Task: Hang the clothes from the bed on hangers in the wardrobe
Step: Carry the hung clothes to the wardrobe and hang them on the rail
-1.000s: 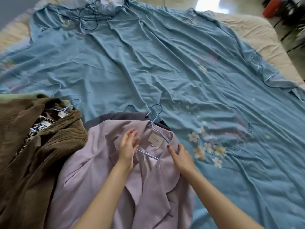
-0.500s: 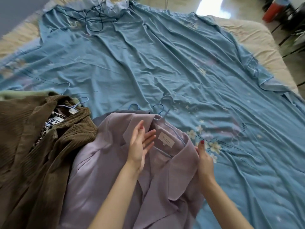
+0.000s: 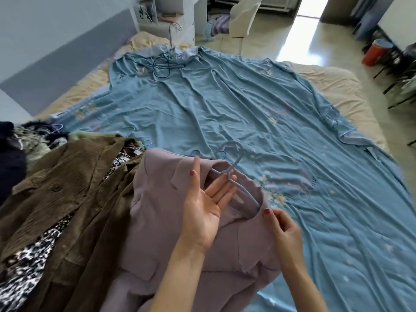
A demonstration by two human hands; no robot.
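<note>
A person's two bare forearms reach forward over a bed covered by a rumpled blue floral sheet. Directly in front of them, at the near edge, lies a lilac jacket, collar pointing away from the person and body running back toward them.

A pale blue plastic hanger is threaded into the neck of the jacket. Its hook curls up and away, resting on the sheet just past the collar. The hanger's visible arm slants from the neck junction down and to the right, vanishing under the jacket's right shoulder.

The left hand is palm up and released, fingers straight and spread. The fingertips slide beneath the hanger's neck, just below the hook, touching it without curling round it. The right hand is lower and to the right, pinching the lilac fabric at the edge of the collar, where the hanger arm goes under the cloth.

So the hook lies ahead of both hands, and the left hand is plainly the nearer. Judging from this, the left hand need only curl round the hanger neck to lift the jacket, while the right steadies the shoulder.

To the left, touching the lilac jacket, lies a brown corduroy jacket over a leopard-print garment, with another blue hanger hook showing at its collar. The wardrobe is not in view.
</note>
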